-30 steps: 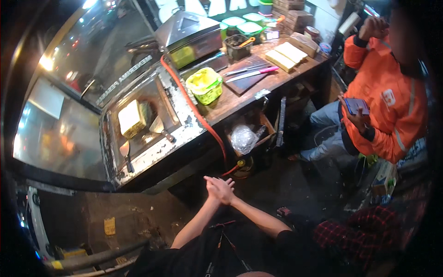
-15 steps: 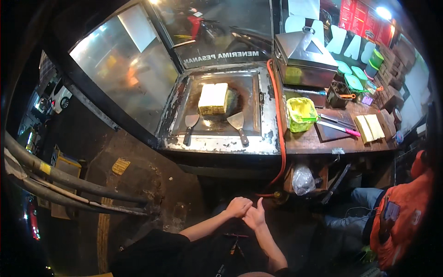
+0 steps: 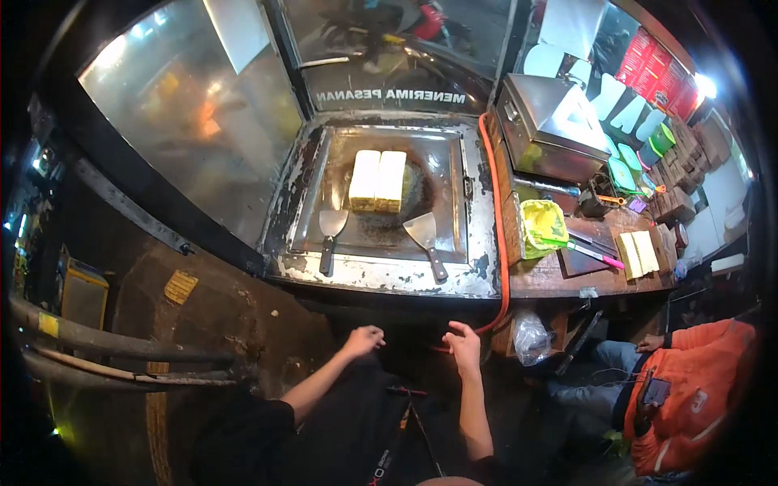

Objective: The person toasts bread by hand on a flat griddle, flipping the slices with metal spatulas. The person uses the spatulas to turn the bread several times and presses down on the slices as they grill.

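My left hand [image 3: 364,341] hangs in front of the counter, holding nothing, its fingers loosely bent. Apart from it, my right hand [image 3: 464,348] is raised palm inward with fingers spread and nothing in it. Beyond them is a flat metal griddle [image 3: 433,235]. Two pale bread blocks [image 3: 378,180] stand side by side on it, browned along their near lower edge. Nearer to me, a left scraper [image 3: 329,241] and a right scraper [image 3: 426,246] lie with dark handles over the griddle's front rim. Neither hand touches them.
An orange hose [image 3: 495,202] runs down the griddle's right side. On the wooden counter are a steel box [image 3: 559,134], a yellow-smeared tub [image 3: 541,229], a pink-handled utensil [image 3: 601,258] and bread slices [image 3: 638,255]. A person in orange [image 3: 689,381] sits at right, holding a phone.
My hands were together and have come apart, the left one moving left and the right one slightly right. The view has shifted a little. The bread and scrapers stay in place.
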`<state>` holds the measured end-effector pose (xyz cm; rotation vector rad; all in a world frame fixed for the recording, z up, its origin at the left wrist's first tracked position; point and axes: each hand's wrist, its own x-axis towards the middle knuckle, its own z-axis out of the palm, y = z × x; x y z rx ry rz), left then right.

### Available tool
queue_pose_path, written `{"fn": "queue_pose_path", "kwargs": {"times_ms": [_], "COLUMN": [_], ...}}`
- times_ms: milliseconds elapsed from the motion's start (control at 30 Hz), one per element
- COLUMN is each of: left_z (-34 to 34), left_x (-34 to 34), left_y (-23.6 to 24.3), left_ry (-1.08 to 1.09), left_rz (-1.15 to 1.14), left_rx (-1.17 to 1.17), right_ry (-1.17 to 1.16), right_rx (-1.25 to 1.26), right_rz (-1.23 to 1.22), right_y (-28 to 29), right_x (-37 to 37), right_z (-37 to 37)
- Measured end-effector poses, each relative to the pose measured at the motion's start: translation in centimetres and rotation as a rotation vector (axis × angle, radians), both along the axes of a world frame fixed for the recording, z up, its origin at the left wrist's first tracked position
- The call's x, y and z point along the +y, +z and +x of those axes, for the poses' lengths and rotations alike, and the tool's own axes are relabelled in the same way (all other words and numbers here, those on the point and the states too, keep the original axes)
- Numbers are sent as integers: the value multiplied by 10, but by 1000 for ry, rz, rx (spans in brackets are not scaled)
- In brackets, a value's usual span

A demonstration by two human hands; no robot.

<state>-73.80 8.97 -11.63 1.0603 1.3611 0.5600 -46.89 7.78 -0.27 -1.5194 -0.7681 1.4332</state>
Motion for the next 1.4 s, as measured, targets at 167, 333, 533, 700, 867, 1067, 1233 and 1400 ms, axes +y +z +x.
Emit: {"fn": "queue_pose_path", "kwargs": {"times_ms": [167, 333, 533, 700, 867, 1067, 1233, 1400], "left_z": [-41, -83, -98, -103, -116, -118, -103, -96], "left_x": [54, 106, 149, 155, 142, 130, 130, 128], "left_y": [96, 108, 97, 93, 82, 84, 88, 87], "left_ry": [127, 334, 184, 122, 217, 230, 252, 304], "left_rz": [404, 694, 550, 370, 320, 394, 590, 514], "left_rx": [187, 646, 915, 737, 476, 300, 235, 182], "right_ry": [74, 52, 242, 441, 607, 670, 665, 432], "right_rx": [-574, -925, -1302, -1361, -1432, -1263, -901, -1106], "right_rz": [282, 409, 277, 305, 289, 426, 343, 352], "right_y": [-1, -1, -4, 10, 74, 105, 108, 94], "right_x": [50, 115, 158, 163, 160, 164, 157, 169], "right_z": [-21, -53, -73, -69, -106, -169, -214, -195]}}
